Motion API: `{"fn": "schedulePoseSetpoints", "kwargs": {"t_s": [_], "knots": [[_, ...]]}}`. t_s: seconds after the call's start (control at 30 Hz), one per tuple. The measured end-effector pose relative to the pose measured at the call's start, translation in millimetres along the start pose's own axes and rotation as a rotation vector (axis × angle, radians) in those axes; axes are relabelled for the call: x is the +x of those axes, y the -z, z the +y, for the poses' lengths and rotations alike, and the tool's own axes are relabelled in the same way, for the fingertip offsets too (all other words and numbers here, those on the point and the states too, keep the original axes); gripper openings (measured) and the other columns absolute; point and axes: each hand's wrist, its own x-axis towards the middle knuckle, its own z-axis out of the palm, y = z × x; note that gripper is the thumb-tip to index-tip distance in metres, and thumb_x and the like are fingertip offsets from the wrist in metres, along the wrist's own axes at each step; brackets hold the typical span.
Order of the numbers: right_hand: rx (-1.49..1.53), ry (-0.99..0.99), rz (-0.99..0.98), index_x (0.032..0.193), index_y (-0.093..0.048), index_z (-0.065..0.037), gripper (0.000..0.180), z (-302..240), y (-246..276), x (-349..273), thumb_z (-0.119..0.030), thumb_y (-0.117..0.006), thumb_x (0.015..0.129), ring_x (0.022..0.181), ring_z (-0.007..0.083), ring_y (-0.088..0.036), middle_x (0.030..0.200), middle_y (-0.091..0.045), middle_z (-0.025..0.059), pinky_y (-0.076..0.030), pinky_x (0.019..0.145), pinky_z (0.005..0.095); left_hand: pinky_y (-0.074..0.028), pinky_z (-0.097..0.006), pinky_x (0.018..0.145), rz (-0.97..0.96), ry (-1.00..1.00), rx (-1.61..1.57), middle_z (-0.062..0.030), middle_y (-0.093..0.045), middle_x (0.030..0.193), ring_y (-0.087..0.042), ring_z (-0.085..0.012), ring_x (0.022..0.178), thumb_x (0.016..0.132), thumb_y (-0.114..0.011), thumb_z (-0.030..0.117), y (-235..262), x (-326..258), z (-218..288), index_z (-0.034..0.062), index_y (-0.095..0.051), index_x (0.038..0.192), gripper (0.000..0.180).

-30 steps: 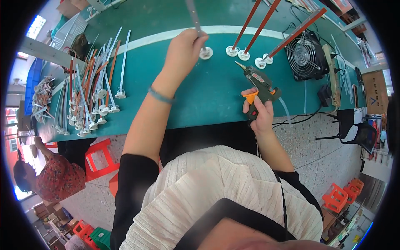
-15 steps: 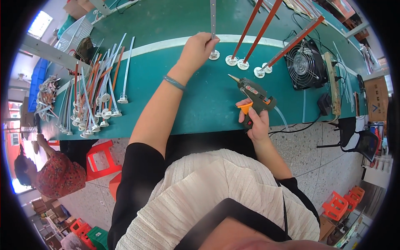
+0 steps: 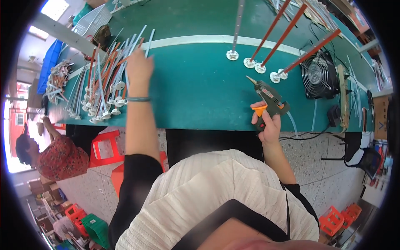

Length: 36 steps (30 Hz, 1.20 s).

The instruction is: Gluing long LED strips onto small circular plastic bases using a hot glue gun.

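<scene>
My right hand point(image 3: 268, 125) grips a dark green glue gun point(image 3: 268, 100) with an orange trigger, its nozzle pointing up-left over the green table point(image 3: 196, 87). My left hand point(image 3: 139, 68) reaches out to the left, fingers over a pile of long rods with round white bases point(image 3: 106, 83); whether it holds one I cannot tell. A grey rod with a white disc base point(image 3: 233, 54) lies alone at the table's middle. To its right lie several red rods with white bases point(image 3: 273, 46).
A black fan point(image 3: 318, 75) sits at the right of the table with cables trailing off the edge. A person in a red top point(image 3: 54, 154) sits at lower left. Red stools point(image 3: 110, 148) stand under the table; orange and green crates lie on the floor.
My left hand let go of the grey rod beside the red ones and swung left to the pile of rods. The glue gun in my right hand stays about where it was.
</scene>
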Motion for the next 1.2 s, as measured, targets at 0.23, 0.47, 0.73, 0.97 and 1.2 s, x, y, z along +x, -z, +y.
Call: {"fn": "schedulePoseSetpoints", "kwargs": {"t_s": [0.23, 0.47, 0.73, 0.97, 1.2], "knots": [[-0.038, -0.012, -0.025, 0.125, -0.052, 0.001, 0.029, 2.3, 1.3, 0.4, -0.009, -0.051, 0.097, 0.073, 0.0185, -0.06, 0.115, -0.064, 0.0239, -0.05, 0.068, 0.0302, -0.057, -0.044, 0.078, -0.15, -0.135, 0.118, -0.02, -0.071, 0.095, -0.071, -0.0331, 0.091, 0.085, -0.066, 0.009, -8.7, -27.6, -43.4, 0.0003, -0.063, 0.112, 0.028], [-0.137, -0.049, -0.172, 0.128, -0.054, 0.001, 0.033, -2.8, -1.1, 0.5, -0.012, -0.053, 0.098, 0.073, 0.0153, -0.059, 0.116, -0.066, 0.0197, -0.049, 0.068, 0.0287, -0.054, -0.027, 0.071, -0.376, -0.063, -1.265, -0.0106, -0.07, 0.087, -0.067, -0.0166, 0.076, 0.09, -0.067, 0.003, 24.4, -97.9, 38.4, -0.0005, -0.07, 0.109, 0.019], [-0.556, -0.115, -0.249, 0.119, -0.062, 0.003, 0.026, -6.1, -27.7, -7.0, -0.01, -0.058, 0.097, 0.067, 0.0077, -0.056, 0.108, -0.071, 0.0075, -0.046, 0.059, 0.0238, -0.053, -0.03, 0.067, -0.219, -0.484, -0.854, -0.0118, -0.071, 0.09, -0.068, -0.0231, 0.073, 0.087, -0.071, 0.003, 38.5, -110.9, 99.2, 0.0015, -0.073, 0.096, 0.009], [-0.806, -0.046, -0.266, 0.116, -0.064, 0.002, 0.024, -0.9, -40.7, -3.4, -0.014, -0.061, 0.097, 0.066, 0.0077, -0.056, 0.096, -0.071, 0.0052, -0.046, 0.059, 0.0245, -0.053, -0.038, 0.068, -0.198, -0.535, -0.838, -0.0122, -0.066, 0.084, -0.066, -0.0316, 0.077, 0.085, -0.07, 0.003, 38.7, -116.8, 103.8, 0.0027, -0.071, 0.091, 0.006], [-0.963, 0.083, -0.269, 0.116, -0.063, 0.002, 0.026, 0.3, -50.0, 0.8, -0.013, -0.065, 0.094, 0.068, 0.0164, -0.057, 0.086, -0.065, 0.0096, -0.047, 0.066, 0.0307, -0.052, -0.037, 0.065, -0.188, -0.528, -0.865, -0.0123, -0.066, 0.082, -0.066, -0.0309, 0.074, 0.085, -0.07, 0.003, 38.3, -117.0, 105.1, 0.0022, -0.071, 0.09, 0.005]]}}
